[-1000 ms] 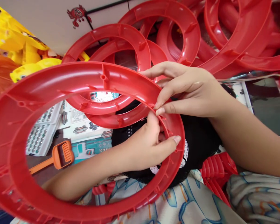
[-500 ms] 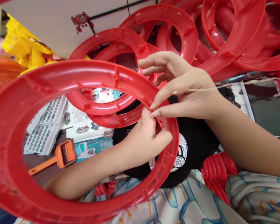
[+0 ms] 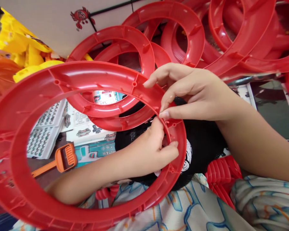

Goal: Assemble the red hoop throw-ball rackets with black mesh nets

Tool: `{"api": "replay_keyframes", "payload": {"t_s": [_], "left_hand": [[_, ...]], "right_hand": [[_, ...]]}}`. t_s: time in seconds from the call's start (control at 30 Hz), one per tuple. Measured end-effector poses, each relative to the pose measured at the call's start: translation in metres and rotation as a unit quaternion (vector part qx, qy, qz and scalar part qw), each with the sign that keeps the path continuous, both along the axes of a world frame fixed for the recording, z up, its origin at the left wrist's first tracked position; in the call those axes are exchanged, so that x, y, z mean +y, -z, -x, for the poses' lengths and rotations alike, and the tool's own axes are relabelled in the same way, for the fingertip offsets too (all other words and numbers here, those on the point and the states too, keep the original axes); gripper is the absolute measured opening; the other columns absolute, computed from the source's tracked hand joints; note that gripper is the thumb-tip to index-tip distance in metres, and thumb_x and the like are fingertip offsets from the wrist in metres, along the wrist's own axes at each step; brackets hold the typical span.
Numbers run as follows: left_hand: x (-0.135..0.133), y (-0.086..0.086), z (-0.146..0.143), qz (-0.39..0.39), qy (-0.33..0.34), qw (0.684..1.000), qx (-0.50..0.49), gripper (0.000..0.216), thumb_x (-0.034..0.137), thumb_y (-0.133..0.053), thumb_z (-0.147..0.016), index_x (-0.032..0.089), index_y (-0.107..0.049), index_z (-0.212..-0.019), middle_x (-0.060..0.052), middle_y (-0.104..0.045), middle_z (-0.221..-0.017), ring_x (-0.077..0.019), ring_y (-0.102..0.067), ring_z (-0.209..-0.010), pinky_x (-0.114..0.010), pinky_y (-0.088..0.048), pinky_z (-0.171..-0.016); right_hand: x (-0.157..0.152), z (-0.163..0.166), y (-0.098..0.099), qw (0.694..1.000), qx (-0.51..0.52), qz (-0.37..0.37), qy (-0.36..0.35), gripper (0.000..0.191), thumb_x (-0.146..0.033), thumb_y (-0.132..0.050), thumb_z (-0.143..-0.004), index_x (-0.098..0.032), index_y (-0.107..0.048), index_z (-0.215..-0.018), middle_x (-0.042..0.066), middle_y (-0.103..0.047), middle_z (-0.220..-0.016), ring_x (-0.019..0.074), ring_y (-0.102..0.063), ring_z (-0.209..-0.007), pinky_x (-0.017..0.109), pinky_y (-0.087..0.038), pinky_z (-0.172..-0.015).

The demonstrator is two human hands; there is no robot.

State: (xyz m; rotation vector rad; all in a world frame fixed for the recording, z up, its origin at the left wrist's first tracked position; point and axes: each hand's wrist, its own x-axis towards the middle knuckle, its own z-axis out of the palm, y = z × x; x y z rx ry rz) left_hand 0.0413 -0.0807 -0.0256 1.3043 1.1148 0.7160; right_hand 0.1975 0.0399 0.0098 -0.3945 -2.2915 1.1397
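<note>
A large red plastic ring (image 3: 86,75), ribbed and with small screw posts on its channelled side, is held up tilted in front of me. My left arm passes through its opening, and my left hand (image 3: 154,146) is closed around the inner rim at the right. Just above it, the thumb and index fingertips of my right hand (image 3: 195,99) are pressed together at the same rim. Its other fingers are bent and raised. Whatever lies between those fingertips is too small to make out.
More red rings (image 3: 168,11) are heaped at the back. On the left are yellow plastic parts (image 3: 16,35), trays of small silvery balls (image 3: 42,141) and an orange rake-like tool (image 3: 65,157). A black mesh cloth (image 3: 202,141) and red ribbed pieces (image 3: 223,170) lie near my lap.
The ring has turned a little in my left hand, shifting its posts along the rim. My right hand has dropped slightly, its raised fingers more curled. A thin strand by it no longer shows.
</note>
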Motion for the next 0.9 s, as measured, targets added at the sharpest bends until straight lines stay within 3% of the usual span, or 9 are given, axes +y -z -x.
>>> {"api": "replay_keyframes", "payload": {"t_s": [0.1, 0.2, 0.33, 0.43, 0.5, 0.7, 0.9], "left_hand": [[0.000, 0.000, -0.002, 0.044, 0.014, 0.998, -0.043, 0.026, 0.023, -0.062, -0.087, 0.020, -0.043, -0.105, -0.002, -0.060, -0.088, -0.0199, -0.064, -0.083, -0.037, -0.059, -0.073], [0.001, -0.001, -0.008, 0.060, -0.019, 0.989, -0.135, 0.025, 0.022, -0.065, -0.086, 0.020, -0.046, -0.103, -0.001, -0.061, -0.089, -0.0149, -0.066, -0.078, -0.029, -0.060, -0.069], [0.004, -0.002, -0.015, 0.017, -0.146, 0.968, -0.205, 0.018, 0.019, -0.062, -0.088, 0.020, -0.046, -0.095, 0.001, -0.064, -0.086, -0.0094, -0.066, -0.069, -0.020, -0.059, -0.061], [0.006, 0.000, -0.016, -0.035, -0.206, 0.960, -0.188, 0.028, 0.014, -0.064, -0.084, 0.023, -0.038, -0.090, 0.000, -0.067, -0.099, -0.0103, -0.071, -0.080, -0.017, -0.058, -0.061], [0.006, 0.001, -0.015, -0.054, -0.213, 0.964, -0.152, 0.029, 0.011, -0.065, -0.083, 0.023, -0.039, -0.092, 0.001, -0.068, -0.098, -0.0099, -0.071, -0.083, -0.016, -0.058, -0.063], [0.008, 0.001, -0.013, -0.058, -0.222, 0.967, -0.113, 0.032, 0.004, -0.059, -0.076, 0.021, -0.045, -0.099, 0.005, -0.063, -0.082, -0.0067, -0.063, -0.065, -0.016, -0.051, -0.053], [0.008, 0.004, -0.013, -0.041, -0.192, 0.970, -0.141, 0.036, 0.001, -0.059, -0.072, 0.022, -0.043, -0.098, 0.006, -0.061, -0.081, -0.0083, -0.064, -0.069, -0.019, -0.053, -0.058]], "right_hand": [[0.000, -0.001, 0.001, 1.000, 0.002, -0.016, -0.003, 0.008, -0.019, -0.070, -0.082, -0.016, -0.072, -0.076, 0.004, -0.062, -0.124, 0.0143, -0.062, -0.110, 0.030, -0.051, -0.104], [-0.002, 0.000, 0.003, 1.000, 0.007, -0.030, 0.004, 0.008, -0.019, -0.071, -0.083, -0.015, -0.071, -0.076, 0.004, -0.062, -0.122, 0.0129, -0.063, -0.106, 0.029, -0.053, -0.101], [-0.004, 0.000, 0.004, 0.998, 0.022, -0.065, 0.007, 0.007, -0.017, -0.068, -0.086, -0.014, -0.069, -0.079, 0.004, -0.064, -0.117, 0.0120, -0.062, -0.106, 0.029, -0.054, -0.101], [-0.005, 0.000, 0.004, 0.995, 0.017, -0.098, 0.010, 0.010, -0.021, -0.067, -0.089, -0.015, -0.067, -0.081, 0.003, -0.064, -0.114, 0.0104, -0.063, -0.103, 0.026, -0.055, -0.097], [-0.006, 0.000, 0.004, 0.993, 0.012, -0.119, 0.007, 0.010, -0.020, -0.065, -0.091, -0.015, -0.067, -0.082, 0.002, -0.064, -0.111, 0.0087, -0.063, -0.100, 0.023, -0.055, -0.094], [-0.006, 0.003, 0.008, 0.984, 0.021, -0.177, -0.021, 0.012, -0.020, -0.060, -0.095, -0.017, -0.067, -0.085, 0.004, -0.062, -0.106, 0.0080, -0.063, -0.099, 0.019, -0.054, -0.090], [0.006, -0.003, 0.009, 0.985, 0.006, -0.142, -0.099, 0.016, -0.025, -0.054, -0.099, -0.020, -0.069, -0.098, 0.003, -0.057, -0.126, 0.0110, -0.055, -0.124, 0.024, -0.050, -0.104]]}}
